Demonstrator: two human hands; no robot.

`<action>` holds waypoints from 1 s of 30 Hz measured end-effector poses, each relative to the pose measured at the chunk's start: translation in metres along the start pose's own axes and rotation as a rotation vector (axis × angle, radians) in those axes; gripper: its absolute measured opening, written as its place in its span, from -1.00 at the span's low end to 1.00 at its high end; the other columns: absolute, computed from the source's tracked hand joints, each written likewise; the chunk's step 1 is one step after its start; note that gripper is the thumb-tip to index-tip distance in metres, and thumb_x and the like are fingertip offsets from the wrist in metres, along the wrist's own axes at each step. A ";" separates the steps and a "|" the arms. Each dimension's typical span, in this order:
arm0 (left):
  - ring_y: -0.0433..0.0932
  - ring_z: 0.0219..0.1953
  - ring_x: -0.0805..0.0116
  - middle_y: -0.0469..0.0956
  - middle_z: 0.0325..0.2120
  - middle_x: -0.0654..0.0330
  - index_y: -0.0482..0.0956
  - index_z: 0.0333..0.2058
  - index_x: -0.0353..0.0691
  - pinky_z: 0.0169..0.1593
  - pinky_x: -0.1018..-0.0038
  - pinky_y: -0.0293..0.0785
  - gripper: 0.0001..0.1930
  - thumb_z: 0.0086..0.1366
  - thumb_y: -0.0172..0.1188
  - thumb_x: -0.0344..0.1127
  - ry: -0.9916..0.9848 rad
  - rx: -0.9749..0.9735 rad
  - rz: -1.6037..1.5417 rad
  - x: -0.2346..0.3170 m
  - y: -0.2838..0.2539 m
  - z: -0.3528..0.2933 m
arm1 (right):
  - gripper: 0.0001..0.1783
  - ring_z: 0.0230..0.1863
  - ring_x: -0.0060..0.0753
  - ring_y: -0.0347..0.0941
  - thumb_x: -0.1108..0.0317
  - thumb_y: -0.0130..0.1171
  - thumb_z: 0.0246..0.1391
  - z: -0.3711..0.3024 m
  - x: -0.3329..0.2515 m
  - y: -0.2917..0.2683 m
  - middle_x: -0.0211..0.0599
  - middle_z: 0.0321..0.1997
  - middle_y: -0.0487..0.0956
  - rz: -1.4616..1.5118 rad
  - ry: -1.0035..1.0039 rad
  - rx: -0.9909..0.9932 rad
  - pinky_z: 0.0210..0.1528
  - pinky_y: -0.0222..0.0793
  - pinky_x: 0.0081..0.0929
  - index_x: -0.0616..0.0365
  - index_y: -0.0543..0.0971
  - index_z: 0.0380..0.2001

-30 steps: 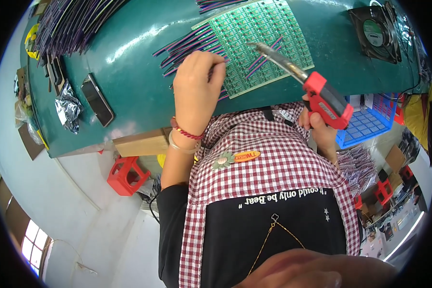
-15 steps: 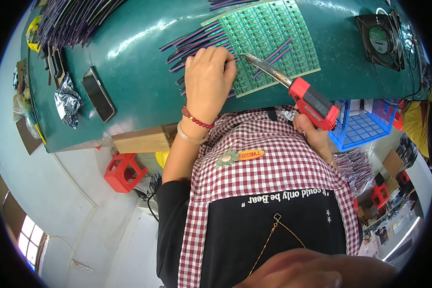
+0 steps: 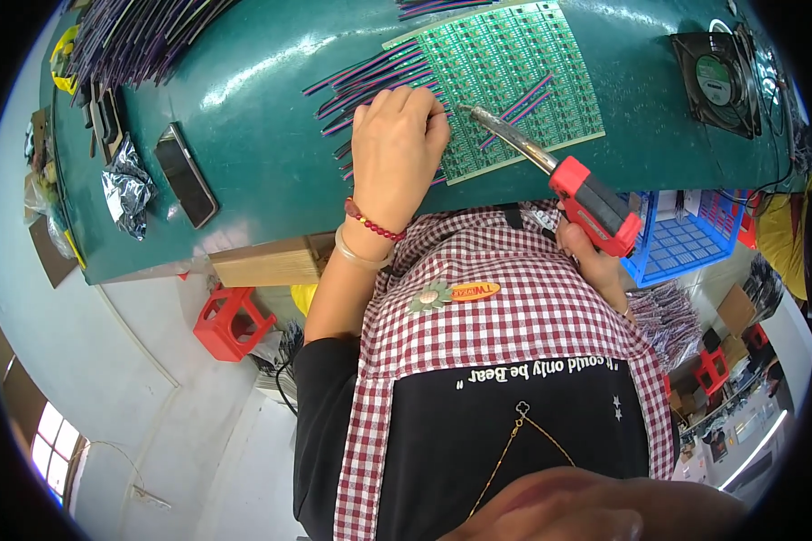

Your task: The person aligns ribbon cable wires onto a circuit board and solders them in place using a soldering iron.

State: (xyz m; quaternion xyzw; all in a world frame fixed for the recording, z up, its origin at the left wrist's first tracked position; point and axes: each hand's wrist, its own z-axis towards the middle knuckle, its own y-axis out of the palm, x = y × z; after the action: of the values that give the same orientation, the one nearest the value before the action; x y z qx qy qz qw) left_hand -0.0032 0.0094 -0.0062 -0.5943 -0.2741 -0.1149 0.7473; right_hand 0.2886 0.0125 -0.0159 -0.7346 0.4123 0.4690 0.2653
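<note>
My right hand (image 3: 588, 259) is wrapped round the handle of a red and black soldering gun (image 3: 595, 206). Its metal tip points left and reaches over a green sheet of many small circuit boards (image 3: 564, 104), close to the fingers of my left hand (image 3: 397, 144). Those fingers are curled together at the sheet's left edge, and whatever is between them is hidden. Thin dark and pink wires (image 3: 370, 75) stick out leftward from that edge, some passing under my left hand. A few loose wires (image 3: 517, 113) lie across the sheet, just beyond the gun's barrel.
A big bundle of wires (image 3: 140, 41) lies at the far left of the green table (image 3: 271, 153). Nearer are a phone (image 3: 186, 176), crumpled foil (image 3: 128, 189) and black-handled tools (image 3: 106, 117). A fan (image 3: 715, 79) stands at the far right, a blue crate (image 3: 681, 239) below the table edge.
The soldering gun has shifted slightly toward me, its tip still over the sheet near my left fingers. My left hand keeps its curled pose at the sheet's edge.
</note>
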 end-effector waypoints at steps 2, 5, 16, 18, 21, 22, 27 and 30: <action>0.47 -0.44 0.22 0.49 -0.56 0.22 0.46 -0.54 -0.20 -0.34 0.34 0.29 -0.93 -0.01 0.19 -0.48 0.003 0.003 -0.005 0.000 0.001 0.000 | -0.63 -0.14 -0.51 0.44 0.40 0.24 0.04 0.000 0.001 0.000 -0.34 -0.13 0.54 -0.021 -0.003 -0.008 -0.10 0.37 -0.52 0.21 0.49 -0.06; 0.47 -0.43 0.20 0.49 -0.56 0.20 0.46 -0.54 -0.21 -0.33 0.33 0.30 -0.93 -0.01 0.19 -0.48 0.004 -0.008 -0.005 0.000 0.001 0.001 | -0.62 -0.12 -0.51 0.44 0.40 0.24 0.04 0.000 0.005 -0.005 -0.35 -0.10 0.54 -0.069 0.049 -0.047 -0.08 0.36 -0.52 0.21 0.49 -0.04; 0.47 -0.44 0.20 0.48 -0.56 0.19 0.45 -0.56 -0.22 -0.33 0.33 0.30 -0.92 -0.01 0.19 -0.48 -0.008 -0.008 -0.014 0.001 0.001 0.002 | -0.58 -0.10 -0.48 0.44 0.43 0.24 0.02 -0.002 -0.003 0.000 -0.32 -0.08 0.54 -0.031 0.002 -0.014 -0.05 0.35 -0.52 0.22 0.48 -0.02; 0.47 -0.44 0.19 0.48 -0.56 0.18 0.45 -0.56 -0.22 -0.33 0.33 0.30 -0.92 -0.01 0.18 -0.48 -0.005 -0.008 -0.011 0.000 0.001 0.002 | -0.58 -0.09 -0.48 0.44 0.43 0.24 0.02 0.000 -0.003 -0.001 -0.31 -0.07 0.53 -0.055 0.011 -0.035 -0.05 0.35 -0.52 0.22 0.48 -0.01; 0.45 -0.44 0.21 0.46 -0.58 0.19 0.44 -0.57 -0.21 -0.34 0.33 0.27 -0.92 -0.01 0.19 -0.46 0.004 -0.006 -0.010 -0.001 0.002 0.002 | -0.58 -0.09 -0.48 0.44 0.44 0.24 0.02 0.001 -0.004 -0.005 -0.30 -0.06 0.53 -0.097 0.019 -0.090 -0.05 0.35 -0.51 0.22 0.48 -0.01; 0.43 -0.43 0.23 0.44 -0.59 0.21 0.44 -0.58 -0.19 -0.35 0.33 0.24 -0.91 0.00 0.19 -0.44 0.012 -0.003 -0.019 -0.002 0.002 0.002 | -0.58 -0.09 -0.48 0.43 0.44 0.24 0.01 0.001 -0.005 -0.006 -0.30 -0.06 0.53 -0.121 0.020 -0.119 -0.04 0.35 -0.51 0.23 0.48 -0.01; 0.45 -0.44 0.19 0.46 -0.59 0.17 0.44 -0.58 -0.23 -0.36 0.31 0.28 -0.92 -0.01 0.18 -0.47 -0.002 -0.029 -0.037 0.000 -0.002 0.004 | -0.58 -0.08 -0.47 0.43 0.44 0.24 0.02 -0.005 0.000 -0.003 -0.29 -0.06 0.53 -0.024 -0.013 -0.009 -0.04 0.34 -0.50 0.23 0.48 -0.01; 0.46 -0.46 0.14 0.47 -0.58 0.14 0.44 -0.57 -0.26 -0.37 0.29 0.32 -0.92 -0.02 0.17 -0.49 0.001 -0.026 -0.034 0.001 -0.002 0.005 | -0.58 -0.07 -0.46 0.43 0.43 0.24 0.02 -0.002 -0.007 0.001 -0.29 -0.05 0.53 -0.036 -0.007 -0.016 -0.03 0.34 -0.49 0.23 0.48 -0.01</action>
State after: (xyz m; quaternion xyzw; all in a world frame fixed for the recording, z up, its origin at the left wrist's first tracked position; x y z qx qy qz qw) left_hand -0.0043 0.0134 -0.0032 -0.5993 -0.2823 -0.1311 0.7376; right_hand 0.2870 0.0129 -0.0090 -0.7422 0.3945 0.4701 0.2692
